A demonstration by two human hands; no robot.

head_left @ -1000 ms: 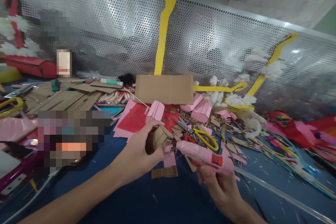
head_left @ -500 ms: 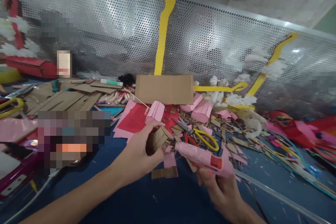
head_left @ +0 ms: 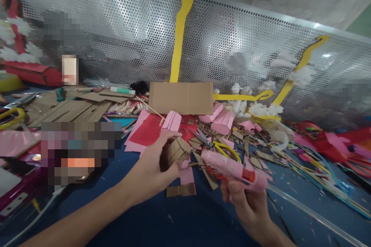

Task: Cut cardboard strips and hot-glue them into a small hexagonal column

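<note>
Thumb and fingers of my left hand [head_left: 158,162] wrap round a small folded cardboard piece [head_left: 175,152], held above the blue table. In my right hand [head_left: 246,204] is a pink glue gun [head_left: 232,168], its nozzle end pointing left toward the cardboard but apart from it. A clear glue stick [head_left: 304,208] trails out of the gun's back to the lower right. Just behind the gun lie scissors [head_left: 227,150] with yellow handles, partly covered by it. A cardboard strip [head_left: 181,190] and a pink strip [head_left: 187,175] lie below the held piece.
Behind stand a cardboard box [head_left: 181,98] and a tall yellow hook-shaped cutout [head_left: 179,27], before a perforated metal panel [head_left: 130,19]. Pink folded boxes [head_left: 222,121], red sheets [head_left: 145,131] and cardboard scraps [head_left: 243,139] spread across the middle. Flat cardboard [head_left: 72,112] is stacked at left.
My right hand has drawn the glue gun a little to the right, away from the cardboard piece. My left hand keeps nearly the same place and hold.
</note>
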